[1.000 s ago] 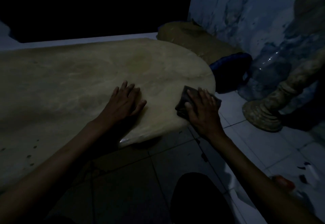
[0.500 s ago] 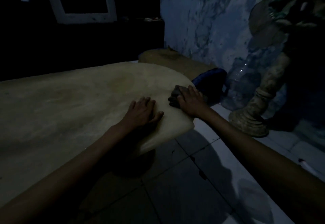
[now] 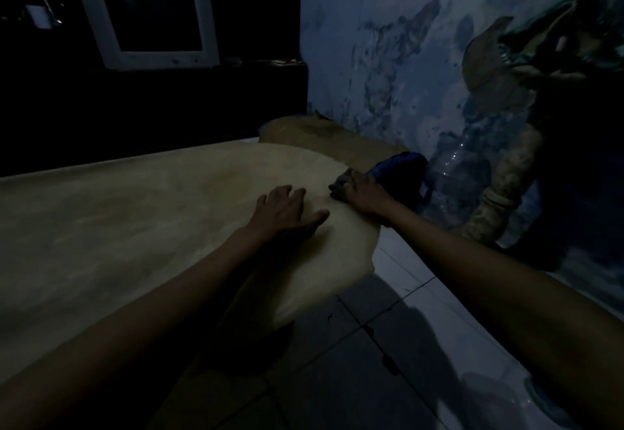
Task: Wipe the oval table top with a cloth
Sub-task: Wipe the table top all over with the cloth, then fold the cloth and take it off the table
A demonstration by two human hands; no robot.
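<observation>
The pale oval table top fills the left and middle of the dim head view. My left hand lies flat on it near the rounded right end, fingers spread. Further along that end, at the far right edge, my right hand presses down on a dark cloth. Only the cloth's far corner shows past my fingers; the rest is hidden under the hand.
A blue object and a clear plastic bottle sit just beyond the table's right end, beside a carved stone pedestal. A tan cushion lies behind. An old white television stands at the back. Tiled floor lies below.
My right hand has slid the cloth along the table's right edge, away from me toward the far end. My left hand stayed flat on the top. The camera tilted upward.
</observation>
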